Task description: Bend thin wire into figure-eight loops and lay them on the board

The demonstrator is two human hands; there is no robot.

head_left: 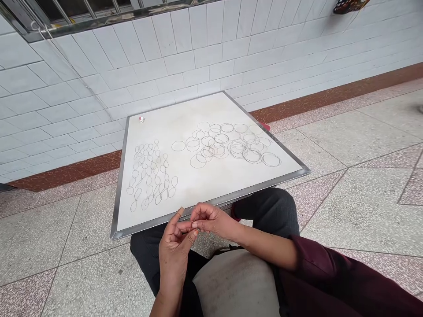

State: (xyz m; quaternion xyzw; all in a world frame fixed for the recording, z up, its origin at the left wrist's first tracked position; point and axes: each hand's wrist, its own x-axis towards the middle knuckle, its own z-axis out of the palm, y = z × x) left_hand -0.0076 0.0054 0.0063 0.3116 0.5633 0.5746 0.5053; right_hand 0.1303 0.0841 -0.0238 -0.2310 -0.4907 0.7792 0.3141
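Note:
My left hand (176, 246) and my right hand (213, 220) meet just in front of the table's near edge, above my lap. Between their fingertips they pinch a thin wire (191, 226), which looks reddish in places; most of it is hidden by the fingers. A bandage-coloured wrap covers one fingertip of the left hand. On the white table (185, 108), many thin dark wire rings (251, 155) lie overlapping at the middle and right. Smaller wire loops twisted into figure eights (149, 179) lie in rough rows at the left.
A small white and red object (142, 119) sits at the table's far left corner. Metal trim (211, 203) edges the tabletop. Behind it stands a white tiled wall (185, 57) with a barred window (89, 9). My knees (272, 209) are under the near edge.

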